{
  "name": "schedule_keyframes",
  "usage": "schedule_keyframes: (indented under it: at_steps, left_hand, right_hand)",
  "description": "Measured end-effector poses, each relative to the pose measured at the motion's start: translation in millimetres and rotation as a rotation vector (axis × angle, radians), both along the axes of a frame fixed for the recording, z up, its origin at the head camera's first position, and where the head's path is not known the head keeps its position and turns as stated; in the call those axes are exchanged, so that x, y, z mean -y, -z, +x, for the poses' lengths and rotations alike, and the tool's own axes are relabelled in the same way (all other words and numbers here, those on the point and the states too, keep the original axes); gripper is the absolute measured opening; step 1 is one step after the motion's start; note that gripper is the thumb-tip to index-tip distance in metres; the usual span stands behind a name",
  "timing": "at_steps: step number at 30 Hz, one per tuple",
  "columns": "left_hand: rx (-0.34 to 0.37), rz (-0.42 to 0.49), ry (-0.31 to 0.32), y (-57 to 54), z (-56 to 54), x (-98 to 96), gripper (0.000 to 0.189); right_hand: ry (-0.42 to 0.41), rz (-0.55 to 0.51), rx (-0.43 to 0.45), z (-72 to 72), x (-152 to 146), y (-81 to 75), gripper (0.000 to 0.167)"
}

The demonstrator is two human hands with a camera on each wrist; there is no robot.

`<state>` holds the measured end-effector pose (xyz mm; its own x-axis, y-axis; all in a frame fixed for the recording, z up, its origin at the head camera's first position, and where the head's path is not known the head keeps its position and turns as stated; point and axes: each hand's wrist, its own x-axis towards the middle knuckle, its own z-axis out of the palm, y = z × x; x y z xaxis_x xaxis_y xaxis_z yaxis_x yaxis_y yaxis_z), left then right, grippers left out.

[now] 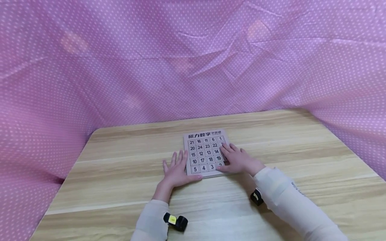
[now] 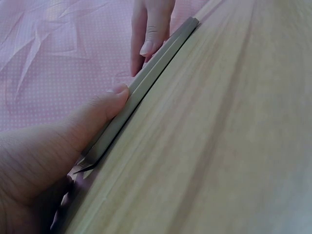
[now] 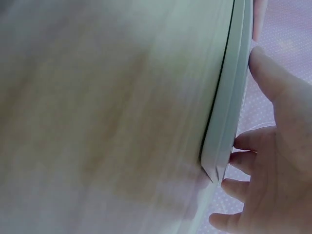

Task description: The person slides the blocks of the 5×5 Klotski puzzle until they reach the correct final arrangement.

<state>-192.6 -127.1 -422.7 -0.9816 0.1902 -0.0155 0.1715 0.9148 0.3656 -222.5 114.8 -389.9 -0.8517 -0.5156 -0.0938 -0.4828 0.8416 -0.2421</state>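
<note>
Pink polka-dot cloth hangs down the left side and across the top of the frame, behind a pale wood bench. Left of lower centre, a person's left hand lies spread wide, fingers along the left edge of a sliding number puzzle, thumb against its near edge, apparently bracing it. The sliding number puzzle lies flat just right of and below centre; its top row reads 21, 16, 11, 6, 1. To its right, the right hand reaches over the right-hand column, fingers slightly bent and apart, thumb by the lower-right corner, gripping nothing. Those fingers hide several tiles, so any gap there is hard to tell. The step in hand seems to be shifting tiles; a next slide would call for light fingertip pressure on one tile while the left hand steadies the frame.
</note>
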Motion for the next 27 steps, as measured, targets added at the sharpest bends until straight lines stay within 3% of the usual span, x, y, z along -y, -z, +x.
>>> schedule_keyframes:
  at_steps: [16,27]
  left_hand:
    - [-0.001,-0.012,0.002,2.2,-4.7,1.9,0.117]
    - [-0.001,-0.01,-0.001,3.2,-3.6,0.6,0.118]
  right_hand:
    - [0.002,0.007,0.006,-0.8,1.6,-1.4,0.087]
    - [-0.064,0.071,-0.018,14.3,10.5,-7.9,0.086]
